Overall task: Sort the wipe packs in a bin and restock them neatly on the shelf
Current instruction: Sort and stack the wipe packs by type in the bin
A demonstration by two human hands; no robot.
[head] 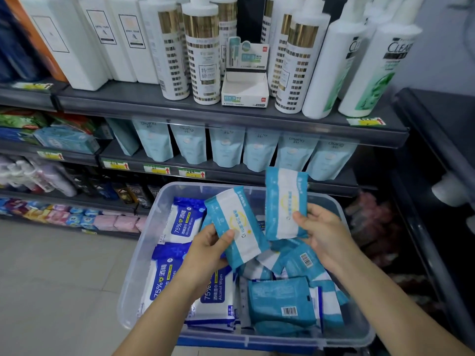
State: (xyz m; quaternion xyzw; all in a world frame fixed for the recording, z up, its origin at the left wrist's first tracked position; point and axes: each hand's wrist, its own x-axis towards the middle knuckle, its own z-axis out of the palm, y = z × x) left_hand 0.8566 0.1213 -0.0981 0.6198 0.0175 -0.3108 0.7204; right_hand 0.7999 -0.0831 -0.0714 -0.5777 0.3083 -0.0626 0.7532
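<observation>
A clear plastic bin point(144, 253) stands in front of the shelves and holds several wipe packs. Dark blue and white alcohol wipe packs point(180, 222) lie along its left side, and light blue packs point(280, 301) are piled on its right. My left hand point(208, 245) grips a light blue and white wipe pack point(236, 224) by its lower edge, tilted above the bin. My right hand point(321, 229) holds a second light blue pack point(284, 201) upright above the bin's far right side. The two packs are apart.
The dark shelf point(231, 116) above carries white pump bottles point(203, 50) and a small open white display box point(244, 91). Pale blue pouches point(226, 147) line the shelf below it. More goods fill the lower left shelves. Grey tiled floor point(51, 278) lies to the left.
</observation>
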